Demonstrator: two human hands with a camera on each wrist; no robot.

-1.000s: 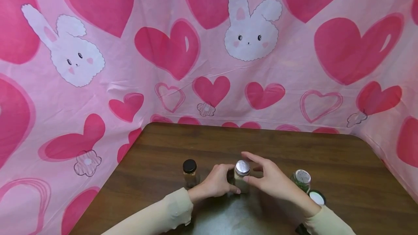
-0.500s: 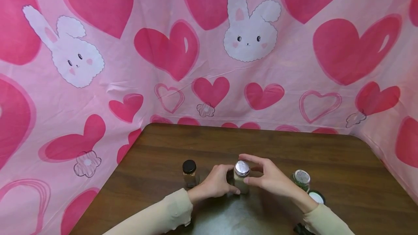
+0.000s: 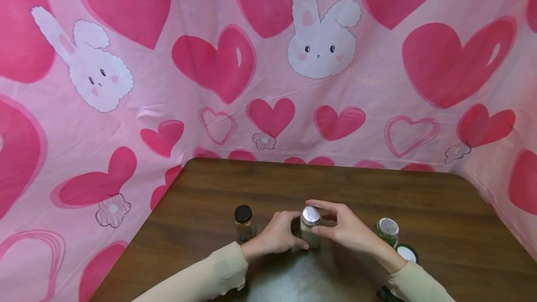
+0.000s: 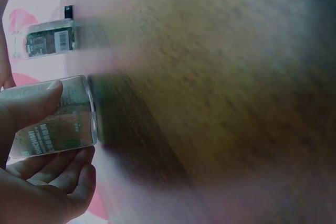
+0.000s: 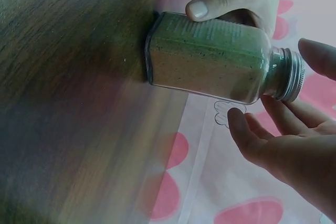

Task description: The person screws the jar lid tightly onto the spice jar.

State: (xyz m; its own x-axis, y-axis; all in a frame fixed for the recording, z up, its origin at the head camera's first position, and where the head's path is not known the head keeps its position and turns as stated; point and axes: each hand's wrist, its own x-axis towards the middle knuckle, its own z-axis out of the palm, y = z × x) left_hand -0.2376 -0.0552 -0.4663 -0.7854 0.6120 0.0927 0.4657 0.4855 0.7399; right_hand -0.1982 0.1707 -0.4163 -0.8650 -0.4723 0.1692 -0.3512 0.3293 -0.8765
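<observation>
**Fingers (image 5: 220, 2) of two hands around one jar (image 5: 210, 59)**

The fingers of the left hand (image 3: 277, 234) hold the jar low down, with the thumb on one side and the other fingers round it. The fingers of the right hand (image 3: 350, 228) curve around its one silver cap (image 3: 311, 216), with a small gap between thumb and fingers. I cannot tell if they pinch the cap or only sit very near it. The jar stands upright on the brown surface (image 3: 260, 181), between the two hands. It has brown and green stuff inside.

There are three jars in all. One small jar (image 3: 245, 229) with one black cap (image 3: 243, 213) stands just beside the left hand. One green jar (image 3: 383, 236) with a holey top (image 3: 388, 227) stands near the right arm. One lid (image 3: 406, 253), white inside, lies just beside that green jar. One dark thing (image 3: 388, 294) is partly hidden by the right sleeve (image 3: 421, 283), so I cannot tell what it is. Two bunnies (image 3: 322, 52) show on the pink cloth (image 3: 277, 83).
</observation>
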